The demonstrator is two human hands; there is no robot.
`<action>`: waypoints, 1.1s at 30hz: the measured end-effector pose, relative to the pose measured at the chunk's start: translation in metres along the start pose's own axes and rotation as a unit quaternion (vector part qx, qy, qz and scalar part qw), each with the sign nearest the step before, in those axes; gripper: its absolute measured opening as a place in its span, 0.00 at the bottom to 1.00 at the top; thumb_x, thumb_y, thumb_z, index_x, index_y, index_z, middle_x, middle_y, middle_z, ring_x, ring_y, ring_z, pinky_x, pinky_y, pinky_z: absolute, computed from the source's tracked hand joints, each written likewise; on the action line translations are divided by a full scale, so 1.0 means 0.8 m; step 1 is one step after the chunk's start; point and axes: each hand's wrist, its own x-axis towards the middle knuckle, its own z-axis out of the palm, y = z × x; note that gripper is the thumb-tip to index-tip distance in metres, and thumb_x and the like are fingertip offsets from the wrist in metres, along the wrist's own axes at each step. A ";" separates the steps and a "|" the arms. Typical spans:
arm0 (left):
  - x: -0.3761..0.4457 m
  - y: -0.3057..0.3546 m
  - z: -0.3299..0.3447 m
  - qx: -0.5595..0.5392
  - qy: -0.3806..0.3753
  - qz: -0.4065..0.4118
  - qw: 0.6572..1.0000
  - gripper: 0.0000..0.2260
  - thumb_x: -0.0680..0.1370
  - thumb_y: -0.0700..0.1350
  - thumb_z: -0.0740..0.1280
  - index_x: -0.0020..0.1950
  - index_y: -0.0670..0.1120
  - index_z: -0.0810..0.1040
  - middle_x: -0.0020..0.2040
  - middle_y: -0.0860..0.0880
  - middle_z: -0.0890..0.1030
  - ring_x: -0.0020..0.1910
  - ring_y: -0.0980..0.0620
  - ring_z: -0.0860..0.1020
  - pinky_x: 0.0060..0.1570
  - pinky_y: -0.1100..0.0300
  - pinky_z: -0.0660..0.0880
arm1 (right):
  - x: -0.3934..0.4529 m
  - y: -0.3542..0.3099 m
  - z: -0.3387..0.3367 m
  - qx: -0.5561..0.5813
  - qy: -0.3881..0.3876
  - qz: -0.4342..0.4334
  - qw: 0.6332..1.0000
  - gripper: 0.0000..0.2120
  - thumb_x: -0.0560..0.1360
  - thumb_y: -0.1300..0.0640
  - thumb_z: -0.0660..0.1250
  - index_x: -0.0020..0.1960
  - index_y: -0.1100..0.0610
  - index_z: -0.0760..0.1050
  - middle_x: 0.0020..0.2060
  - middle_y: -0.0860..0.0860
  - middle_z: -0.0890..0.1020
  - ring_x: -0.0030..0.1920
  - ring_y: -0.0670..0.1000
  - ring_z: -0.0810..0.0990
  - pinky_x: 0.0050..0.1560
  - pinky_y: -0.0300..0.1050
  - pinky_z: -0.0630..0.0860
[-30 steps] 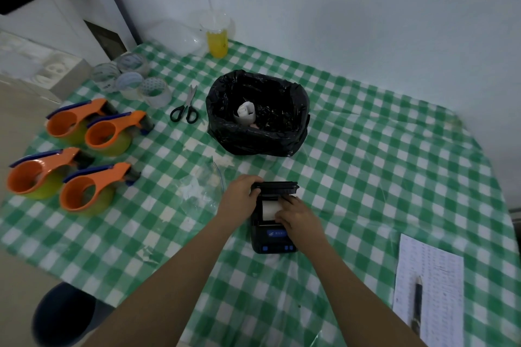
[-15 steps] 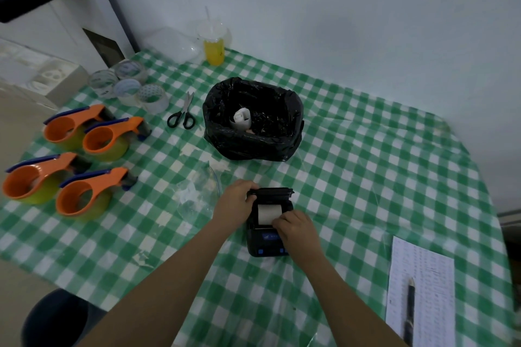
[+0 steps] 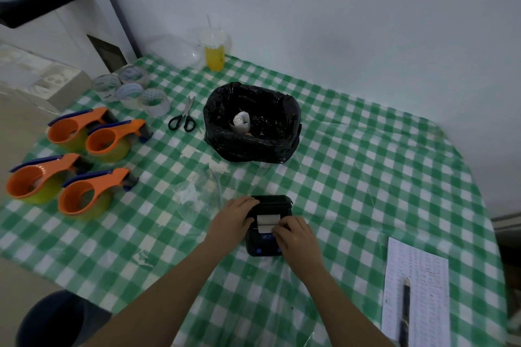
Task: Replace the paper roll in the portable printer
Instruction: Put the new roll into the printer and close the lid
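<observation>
A small black portable printer (image 3: 263, 249) lies on the green checked tablecloth with its lid (image 3: 272, 200) flipped up at the far end. A white paper roll (image 3: 268, 222) sits in the open bay, a strip of paper pulled toward me. My left hand (image 3: 232, 218) grips the printer's left side. My right hand (image 3: 293, 235) rests on the printer's right front, fingertips pinching the paper's right edge. An old white paper core (image 3: 241, 121) lies inside the black bin bag (image 3: 251, 146) further back.
Several orange tape dispensers (image 3: 84, 166) stand at the left, clear tape rolls (image 3: 132, 90) and scissors (image 3: 183, 118) behind them. A clear plastic bag (image 3: 197, 191) lies left of the printer. A printed sheet (image 3: 417, 290) with a pen (image 3: 404, 310) is at the right; a yellow drink cup (image 3: 215, 51) stands by the wall.
The paper roll has settled lower in the bay and a strip now lies drawn toward the front. My right hand has shifted from the roll's top to its right edge; the left hand stays put.
</observation>
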 end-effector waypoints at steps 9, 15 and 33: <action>-0.011 0.000 0.010 0.055 -0.042 0.010 0.998 0.22 0.77 0.39 0.61 0.71 0.45 0.66 0.71 0.48 0.68 0.67 0.46 0.68 0.64 0.56 0.70 | 0.004 -0.007 -0.008 0.004 -0.016 0.022 1.000 0.03 0.68 0.58 0.72 0.40 0.53 0.80 0.39 0.49 0.80 0.39 0.49 0.75 0.37 0.41 0.77; -0.017 -0.001 0.015 0.076 -0.056 0.014 0.995 0.22 0.77 0.38 0.60 0.71 0.45 0.66 0.71 0.47 0.67 0.66 0.46 0.69 0.62 0.55 0.73 | 0.001 -0.008 -0.010 -0.017 -0.061 0.017 0.998 0.07 0.63 0.59 0.77 0.39 0.53 0.81 0.54 0.53 0.83 0.56 0.52 0.79 0.54 0.47 0.79; -0.002 0.003 0.012 0.168 -0.184 0.013 0.968 0.30 0.77 0.47 0.64 0.76 0.45 0.55 0.79 0.50 0.50 0.77 0.49 0.54 0.74 0.54 0.59 | 0.046 -0.017 -0.056 -0.057 -0.279 0.031 0.958 0.24 0.78 0.57 0.55 0.73 0.56 0.58 0.68 0.56 0.72 0.63 0.56 0.74 0.58 0.49 0.73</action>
